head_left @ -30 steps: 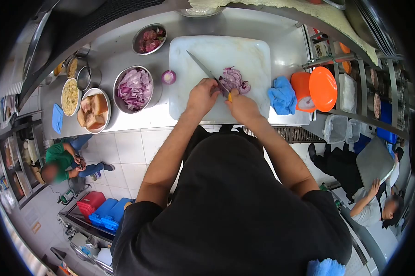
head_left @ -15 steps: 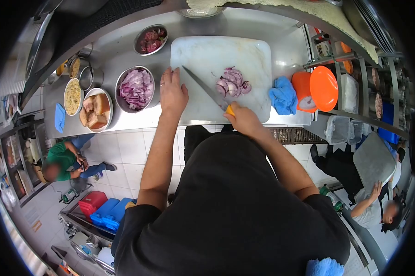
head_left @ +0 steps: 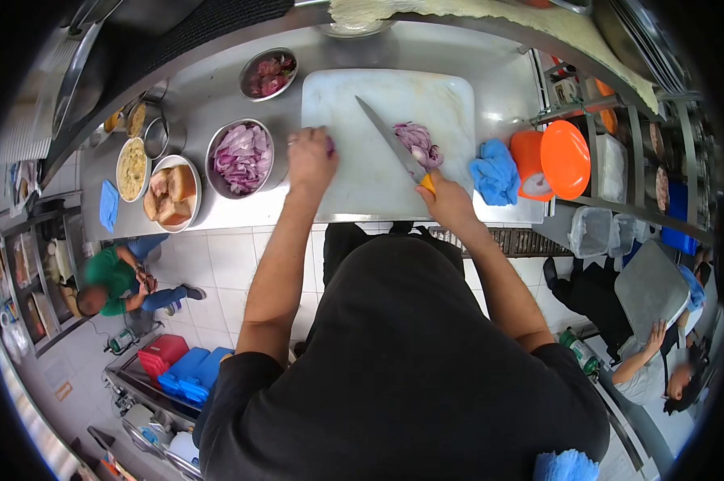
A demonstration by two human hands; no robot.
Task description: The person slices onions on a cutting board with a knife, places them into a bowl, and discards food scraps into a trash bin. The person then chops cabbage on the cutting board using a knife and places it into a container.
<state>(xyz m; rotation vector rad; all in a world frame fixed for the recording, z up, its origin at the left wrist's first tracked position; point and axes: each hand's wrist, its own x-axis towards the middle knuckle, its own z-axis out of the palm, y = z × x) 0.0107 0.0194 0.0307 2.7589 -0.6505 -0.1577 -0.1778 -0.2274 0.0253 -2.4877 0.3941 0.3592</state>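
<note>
My right hand [head_left: 448, 200] is wrapped round the yellow handle of a kitchen knife [head_left: 384, 130]. The blade points away and to the left over the white cutting board [head_left: 354, 188], alongside a pile of sliced red onion [head_left: 420, 146]. At the board's left edge, my left hand [head_left: 312, 163] has its fingers curled, and a purple bit of red onion [head_left: 330, 146] shows at its thumb side. Just left of that hand stands a steel bowl [head_left: 277, 164] full of cut red onion [head_left: 241, 158].
A smaller bowl of red meat [head_left: 269, 74] sits farther back. To the left are a dish of meat chunks [head_left: 169, 195] and a bowl of yellowish food [head_left: 131, 170]. A blue cloth [head_left: 495, 172] and an orange container [head_left: 530, 166] stand right. Two other people are nearby.
My left hand has gone from flat fingers to curled ones, with purple onion now at its thumb side. The knife has shifted right, and the sliced pile lies farther right, more bunched.
</note>
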